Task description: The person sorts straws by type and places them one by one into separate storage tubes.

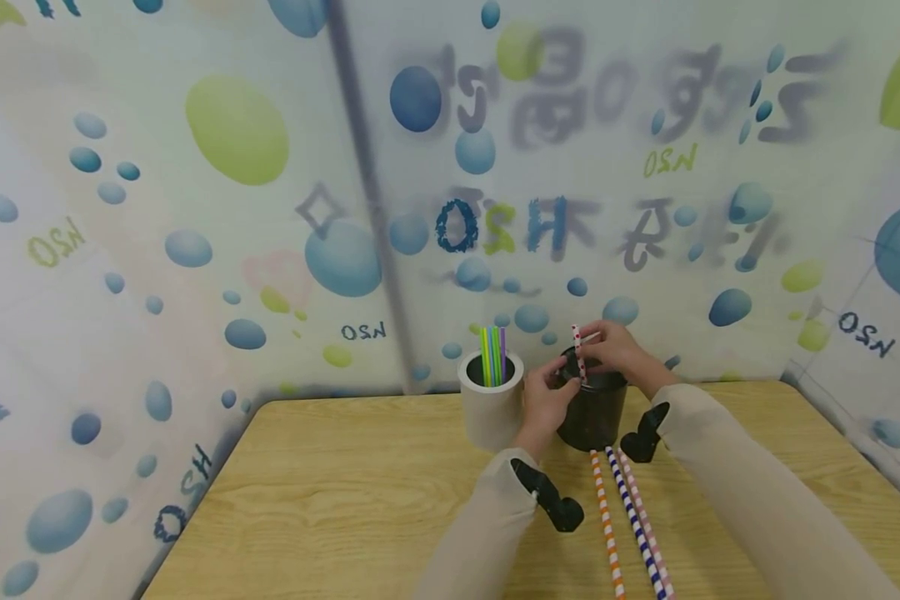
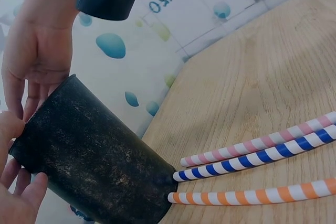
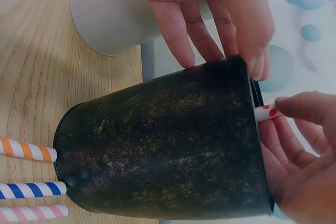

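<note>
A black metal-looking pot (image 1: pixel 592 417) stands upright at the back of the table. My left hand (image 1: pixel 546 404) grips its rim from the left, thumb over the edge and fingers along the outer wall, as the right wrist view shows. Between thumb and fingers of my right hand (image 1: pixel 613 350) is a white paper straw with red dots (image 1: pixel 578 343). The straw is upright, its lower end inside the pot's mouth and hidden by the wall in the right wrist view.
A white cup (image 1: pixel 487 421) holding several green, yellow, blue and purple straws (image 1: pixel 492 354) stands left of the pot. In front of the pot lie striped paper straws: orange (image 1: pixel 606 517), blue (image 1: pixel 633 517) and pink (image 1: pixel 647 525). A printed curtain (image 1: pixel 270 250) hangs behind the table.
</note>
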### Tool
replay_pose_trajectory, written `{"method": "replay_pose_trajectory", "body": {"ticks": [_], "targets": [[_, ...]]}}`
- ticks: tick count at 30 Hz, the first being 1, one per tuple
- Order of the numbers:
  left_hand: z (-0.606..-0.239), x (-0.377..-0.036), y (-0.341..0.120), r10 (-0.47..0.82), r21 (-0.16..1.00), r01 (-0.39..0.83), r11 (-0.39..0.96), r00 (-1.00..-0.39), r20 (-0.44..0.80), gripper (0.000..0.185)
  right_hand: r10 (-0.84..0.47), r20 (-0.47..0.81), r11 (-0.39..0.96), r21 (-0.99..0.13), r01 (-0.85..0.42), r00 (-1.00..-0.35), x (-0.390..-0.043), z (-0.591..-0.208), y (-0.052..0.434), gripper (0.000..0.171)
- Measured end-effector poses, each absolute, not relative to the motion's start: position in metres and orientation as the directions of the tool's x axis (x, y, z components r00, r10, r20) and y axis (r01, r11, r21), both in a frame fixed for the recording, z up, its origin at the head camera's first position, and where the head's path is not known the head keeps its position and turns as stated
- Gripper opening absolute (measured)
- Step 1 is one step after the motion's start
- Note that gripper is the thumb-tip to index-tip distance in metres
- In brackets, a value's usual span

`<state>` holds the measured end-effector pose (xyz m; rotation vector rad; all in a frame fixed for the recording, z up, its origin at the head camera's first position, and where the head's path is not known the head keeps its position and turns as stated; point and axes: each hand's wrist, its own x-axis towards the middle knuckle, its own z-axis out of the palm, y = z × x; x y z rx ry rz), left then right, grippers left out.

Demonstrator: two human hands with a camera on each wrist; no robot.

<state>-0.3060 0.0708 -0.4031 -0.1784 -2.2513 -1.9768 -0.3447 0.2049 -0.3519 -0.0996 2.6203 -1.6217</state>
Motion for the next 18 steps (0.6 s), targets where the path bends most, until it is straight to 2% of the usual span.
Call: {"method": "replay_pose_trajectory", "body": {"ticks": [18], "targets": [[-0.4026,-0.305,0.0713,-0.011,0.976,0.171,0.135,-0.985,0.174,0.036,-0.007,-0.072,0.536,-0.842,0.057,-0.997,-0.3475,-0.3511,0.1988,0.038]]}}
